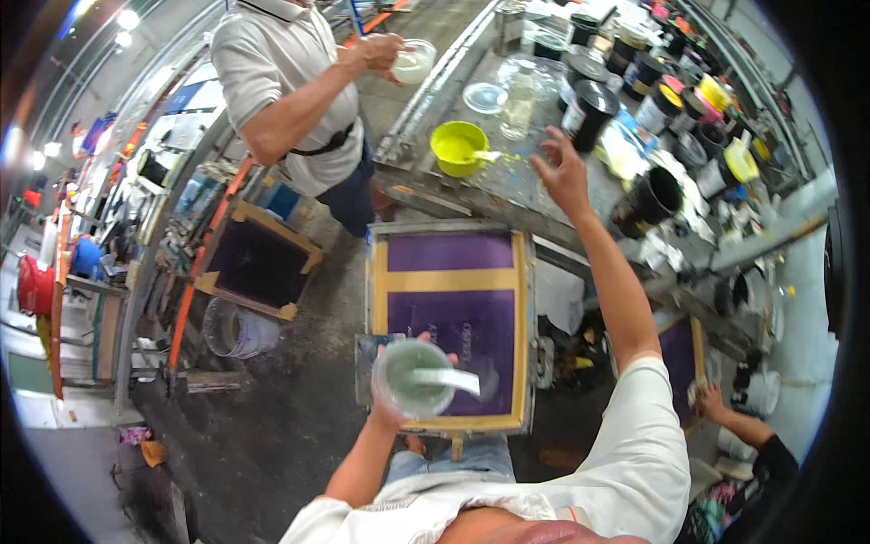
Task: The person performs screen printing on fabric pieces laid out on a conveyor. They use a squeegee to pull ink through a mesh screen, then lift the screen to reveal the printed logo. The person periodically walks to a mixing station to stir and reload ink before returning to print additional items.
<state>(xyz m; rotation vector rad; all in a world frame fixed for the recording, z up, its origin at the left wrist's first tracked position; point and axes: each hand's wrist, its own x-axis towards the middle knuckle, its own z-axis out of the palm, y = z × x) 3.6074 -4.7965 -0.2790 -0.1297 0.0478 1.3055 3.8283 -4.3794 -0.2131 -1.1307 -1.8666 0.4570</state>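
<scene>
My left hand [387, 413] grips a clear plastic cup [399, 390] of grey-green liquid, with a white spatula [458, 381] in it. The cup is over a framed purple screen [453, 254] edged with yellowish tape, with faint lettering on it. My right hand [562, 172] is raised at the edge of a messy worktable [503, 181], its fingers apart and slightly curled, holding nothing. It is just below a black container [589, 115] and right of a lime-yellow tub [459, 145]. A clear bottle [518, 109] and a round translucent lid [483, 98] lie beyond.
At upper left a person [290, 118] holds a clear container [412, 62]. Another person's hand [707, 399] touches a screen [680, 358] at lower right. A rack [159, 254], taped screen [254, 263] and bucket [236, 331] line the left. Many ink cans [652, 113] crowd the table.
</scene>
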